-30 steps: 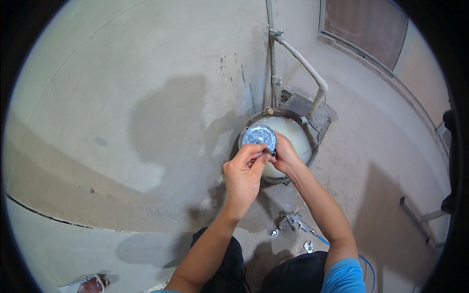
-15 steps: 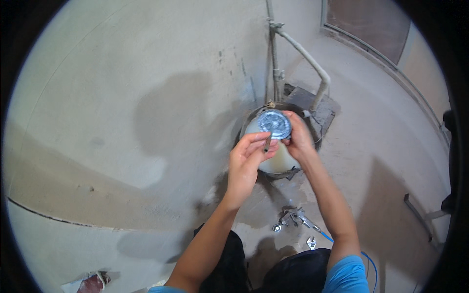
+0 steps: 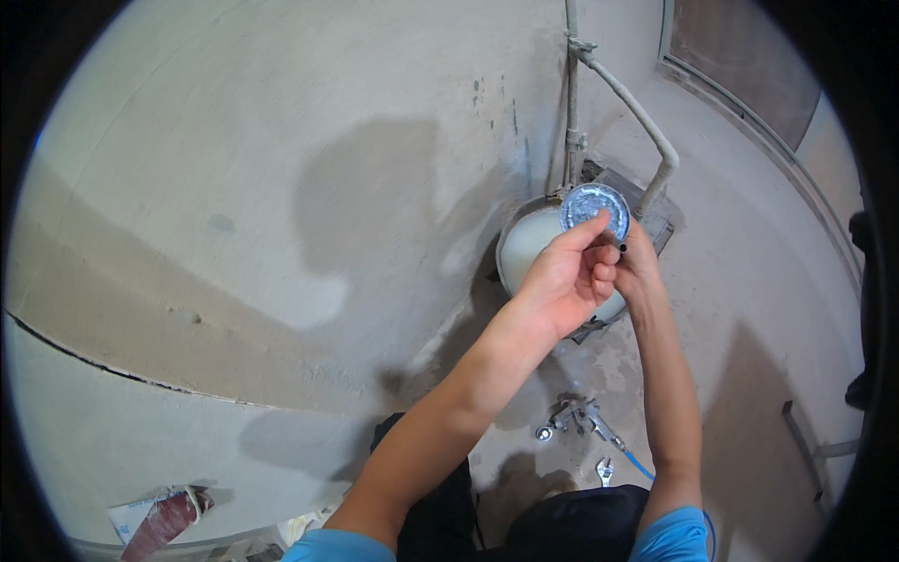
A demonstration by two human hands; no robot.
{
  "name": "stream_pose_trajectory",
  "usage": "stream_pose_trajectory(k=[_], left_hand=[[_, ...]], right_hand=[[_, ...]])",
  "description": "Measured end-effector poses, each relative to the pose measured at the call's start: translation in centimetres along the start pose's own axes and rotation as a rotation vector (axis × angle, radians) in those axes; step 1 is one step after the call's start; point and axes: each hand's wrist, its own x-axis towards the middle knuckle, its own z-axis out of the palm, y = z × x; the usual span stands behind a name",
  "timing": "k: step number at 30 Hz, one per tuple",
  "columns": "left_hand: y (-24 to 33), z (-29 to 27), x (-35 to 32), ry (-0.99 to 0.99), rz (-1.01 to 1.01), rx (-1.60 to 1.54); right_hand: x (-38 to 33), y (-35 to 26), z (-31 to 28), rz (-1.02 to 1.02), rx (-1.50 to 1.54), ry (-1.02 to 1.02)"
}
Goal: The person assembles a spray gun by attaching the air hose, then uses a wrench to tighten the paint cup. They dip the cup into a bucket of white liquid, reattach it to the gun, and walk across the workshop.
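A round silvery metal lid [image 3: 593, 199], wet and shiny on its face, is held up over a bucket [image 3: 506, 258] of cloudy whitish liquid. Its near edge is gripped by my right hand [image 3: 641, 260], whose fingers are partly hidden behind my left. My left hand [image 3: 573, 272] has its thumb pressed on the lid's face and its other fingers curled below. Beside those fingertips pokes the dark open end of a short tube [image 3: 623, 248]; whether it is fixed to the lid I cannot tell.
A spray gun [image 3: 582, 417] with a blue hose [image 3: 639, 465] lies on the floor near my knees, an adjustable wrench [image 3: 605, 470] beside it. A bent pipe [image 3: 646, 122] rises behind the bucket. At lower left lies a torn red-and-white packet [image 3: 164, 520]; a metal frame [image 3: 807, 450] stands at right.
My left hand has turned and shifted from the lid's lower left to its lower edge, thumb now on its face. The view has swung, so bucket and lid appear farther right.
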Motion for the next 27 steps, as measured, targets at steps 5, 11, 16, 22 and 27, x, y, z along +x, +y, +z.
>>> stream_pose_trajectory(k=[5,11,16,22,27], left_hand=[[-0.4,1.4,-1.1,-0.090,0.004,-0.188],[-0.2,2.9,-3.4,-0.120,0.038,-0.226],[0.7,3.1,-4.2,-0.172,0.021,-0.322],[0.6,3.0,-4.9,-0.221,0.029,-0.283],[0.3,3.0,-4.7,-0.248,0.024,-0.268]], right_hand=[[-1.1,-1.1,0.0,0.113,0.078,-0.170],[-4.0,-2.4,4.1,0.049,0.096,-0.053],[-5.6,-2.6,6.4,0.054,0.075,-0.031],[-3.9,-2.0,3.5,0.037,0.131,-0.439],[-3.7,-1.7,2.5,0.038,0.158,-0.300]])
